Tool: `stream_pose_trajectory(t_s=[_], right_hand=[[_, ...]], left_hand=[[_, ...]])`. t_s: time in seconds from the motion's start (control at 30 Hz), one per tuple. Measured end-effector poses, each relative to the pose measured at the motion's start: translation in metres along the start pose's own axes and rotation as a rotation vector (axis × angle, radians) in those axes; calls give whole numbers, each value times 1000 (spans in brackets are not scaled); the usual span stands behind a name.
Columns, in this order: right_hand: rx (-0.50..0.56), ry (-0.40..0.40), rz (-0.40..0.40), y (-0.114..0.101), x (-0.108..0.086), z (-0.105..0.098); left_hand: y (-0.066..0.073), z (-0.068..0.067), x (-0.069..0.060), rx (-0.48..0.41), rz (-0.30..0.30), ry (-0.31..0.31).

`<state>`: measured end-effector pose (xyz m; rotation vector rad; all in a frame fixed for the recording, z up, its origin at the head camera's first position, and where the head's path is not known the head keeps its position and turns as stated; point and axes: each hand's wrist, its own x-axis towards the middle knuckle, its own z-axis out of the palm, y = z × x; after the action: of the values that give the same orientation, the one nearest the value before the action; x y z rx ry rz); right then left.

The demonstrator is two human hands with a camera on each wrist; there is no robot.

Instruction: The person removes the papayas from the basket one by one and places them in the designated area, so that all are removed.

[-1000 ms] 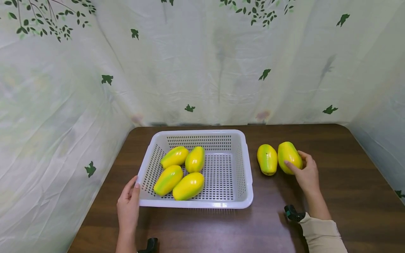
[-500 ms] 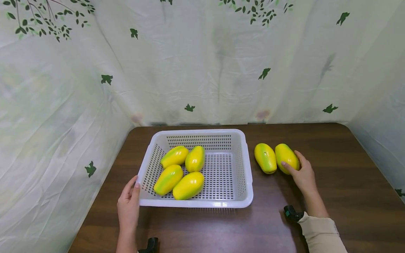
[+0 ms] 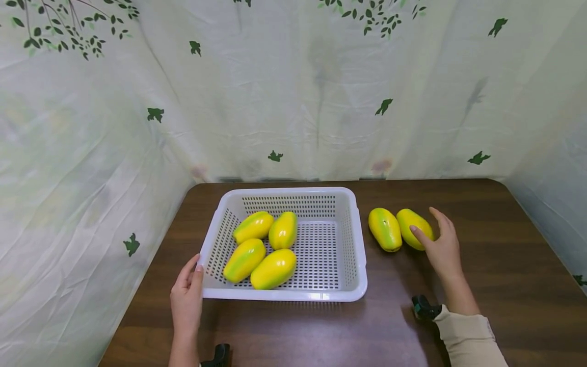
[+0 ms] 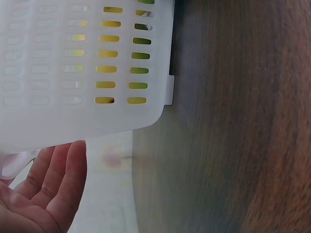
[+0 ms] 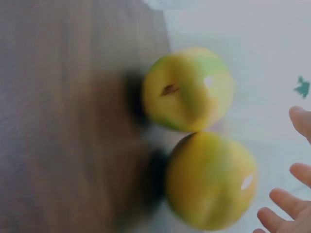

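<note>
A white perforated plastic basket (image 3: 321,295) stands on the table, with several yellow-green papayas (image 3: 273,269) lying in its left half. My left hand (image 3: 187,300) holds the basket's left rim; in the left wrist view its fingers (image 4: 73,179) reach up to the rim from outside. Right of the basket, two more papayas lie side by side, a left one (image 3: 384,229) and a right one (image 3: 410,221). Just above and beside the right one is my right hand (image 3: 442,250), fingers spread. In the right wrist view, its fingertips (image 5: 286,201) stand apart from both papayas (image 5: 187,90).
A dark brown wooden table (image 3: 284,336) carries everything. Pale cloth (image 3: 321,102) with leaf prints hangs behind and at both sides. Each wrist wears a black device, one at the right wrist (image 3: 425,309).
The two papayas outside the basket have shifted slightly left, the left one tilting. My right hand has loosened from the right papaya, its fingers spreading and lifting. My left hand stays put.
</note>
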<state>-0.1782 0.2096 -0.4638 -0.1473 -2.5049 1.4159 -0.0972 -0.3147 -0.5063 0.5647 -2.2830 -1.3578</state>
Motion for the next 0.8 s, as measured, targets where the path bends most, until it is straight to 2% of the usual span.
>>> stream_pose_trajectory(t_s=[0.1, 0.2, 0.5, 0.6, 0.63, 0.8], right_hand=[[7, 7, -48, -12, 2, -1], [19, 8, -94, -26, 5, -1], [21, -13, -280, -73, 14, -1], [11, -53, -340, -94, 16, 3], [8, -67, -360, -100, 16, 5], [24, -158, -429, -131, 15, 23]], left_hand=[[-25, 5, 9, 30, -11, 34], [-39, 9, 14, 69, -17, 56], [-43, 10, 14, 68, -37, 52], [-45, 10, 15, 72, -45, 51], [-42, 8, 15, 33, -34, 27], [-43, 8, 15, 25, -29, 26]])
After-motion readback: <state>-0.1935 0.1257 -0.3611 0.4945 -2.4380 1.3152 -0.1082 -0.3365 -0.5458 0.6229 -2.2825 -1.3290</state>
